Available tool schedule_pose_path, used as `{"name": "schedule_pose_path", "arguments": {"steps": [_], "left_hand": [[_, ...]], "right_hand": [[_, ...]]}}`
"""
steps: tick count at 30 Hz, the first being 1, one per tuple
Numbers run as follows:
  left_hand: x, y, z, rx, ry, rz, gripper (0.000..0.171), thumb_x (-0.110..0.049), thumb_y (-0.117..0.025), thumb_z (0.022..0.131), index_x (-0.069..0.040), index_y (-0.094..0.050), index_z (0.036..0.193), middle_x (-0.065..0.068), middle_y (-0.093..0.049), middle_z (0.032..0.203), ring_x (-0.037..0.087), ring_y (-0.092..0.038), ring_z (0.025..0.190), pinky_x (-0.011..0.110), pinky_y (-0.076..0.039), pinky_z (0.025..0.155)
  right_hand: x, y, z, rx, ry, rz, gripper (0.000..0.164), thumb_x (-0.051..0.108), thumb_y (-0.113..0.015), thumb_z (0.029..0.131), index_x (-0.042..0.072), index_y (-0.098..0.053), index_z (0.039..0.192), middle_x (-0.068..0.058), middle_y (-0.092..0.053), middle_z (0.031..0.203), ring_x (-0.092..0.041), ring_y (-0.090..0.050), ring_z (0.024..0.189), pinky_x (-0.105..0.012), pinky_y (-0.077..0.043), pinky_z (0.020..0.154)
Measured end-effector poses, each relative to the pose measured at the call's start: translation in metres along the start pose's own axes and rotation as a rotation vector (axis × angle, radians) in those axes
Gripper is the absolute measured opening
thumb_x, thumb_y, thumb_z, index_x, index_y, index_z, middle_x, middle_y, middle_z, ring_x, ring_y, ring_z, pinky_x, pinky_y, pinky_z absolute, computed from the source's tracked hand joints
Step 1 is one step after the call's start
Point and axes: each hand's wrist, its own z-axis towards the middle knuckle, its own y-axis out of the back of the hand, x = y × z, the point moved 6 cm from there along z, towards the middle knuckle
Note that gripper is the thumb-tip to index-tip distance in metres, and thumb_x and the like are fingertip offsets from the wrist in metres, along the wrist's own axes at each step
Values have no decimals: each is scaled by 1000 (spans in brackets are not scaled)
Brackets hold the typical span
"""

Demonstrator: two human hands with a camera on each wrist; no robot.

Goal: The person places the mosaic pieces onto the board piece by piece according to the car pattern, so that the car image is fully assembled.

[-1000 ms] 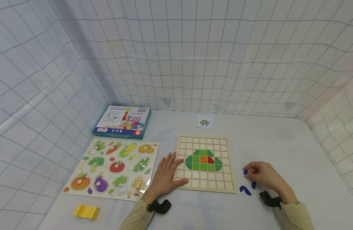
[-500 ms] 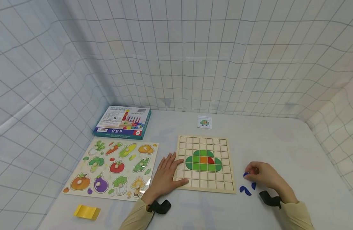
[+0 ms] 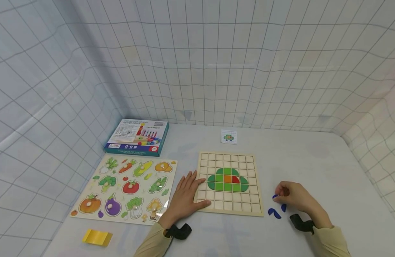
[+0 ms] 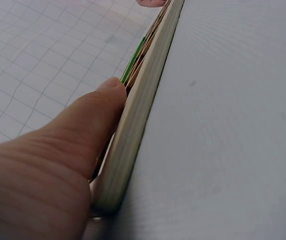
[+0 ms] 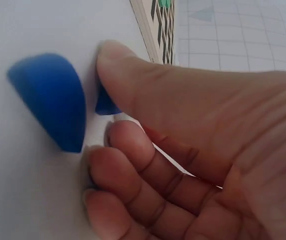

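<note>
A wooden grid board [image 3: 223, 206] lies flat, with green, orange and red pieces [image 3: 228, 178] set in its middle cells. My left hand [image 3: 184, 200] rests at the board's left edge, fingers spread; in the left wrist view its thumb [image 4: 90, 117] lies on the frame. To the right of the board, my right hand [image 3: 295, 195] pinches a small blue piece with a curved edge [image 3: 275, 196], mostly hidden behind the thumb in the right wrist view. Several more blue pieces [image 3: 276, 214] lie on the table below that hand, one of them [image 5: 53, 102] close to the fingertips.
At the left lies a vegetable peg puzzle [image 3: 143, 210], with a boxed toy set [image 3: 136, 137] behind it. A small pattern card [image 3: 229, 136] sits beyond the board. Near the front left is a yellow folded piece [image 3: 97, 237].
My right hand has shifted slightly toward me and to the right, and the blue piece at its fingertips has moved a little with it. The left hand has stayed in place.
</note>
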Motion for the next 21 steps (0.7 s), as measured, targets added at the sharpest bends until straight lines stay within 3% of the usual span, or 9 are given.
{"name": "schedule_pose_path", "arguments": {"steps": [10, 16, 21], "left_hand": [[0, -1, -1, 3, 1, -3, 77, -61, -61, 82, -15, -44, 140, 13, -21, 155, 28, -10, 143, 41, -4, 114], [0, -1, -1, 4, 4, -2, 77, -62, -60, 82, -14, -43, 140, 14, -20, 155, 28, -10, 143, 41, -4, 114], [0, 0, 0, -3, 3, 10, 76, -61, -60, 82, -14, -44, 140, 14, -21, 154, 28, -11, 143, 42, -5, 114]], "right_hand": [[9, -4, -4, -41, 10, -9, 22, 6, -79, 75, 10, -57, 78, 3, -51, 68, -14, -48, 62, -24, -41, 52], [33, -11, -1, -114, 56, 16, 17, 6, -78, 77, 10, -62, 84, 6, -55, 71, -11, -51, 63, -23, -44, 53], [60, -28, 8, -101, 160, 81, 13, 4, -75, 80, 11, -64, 84, 6, -58, 73, -8, -53, 64, -23, -48, 55]]}}
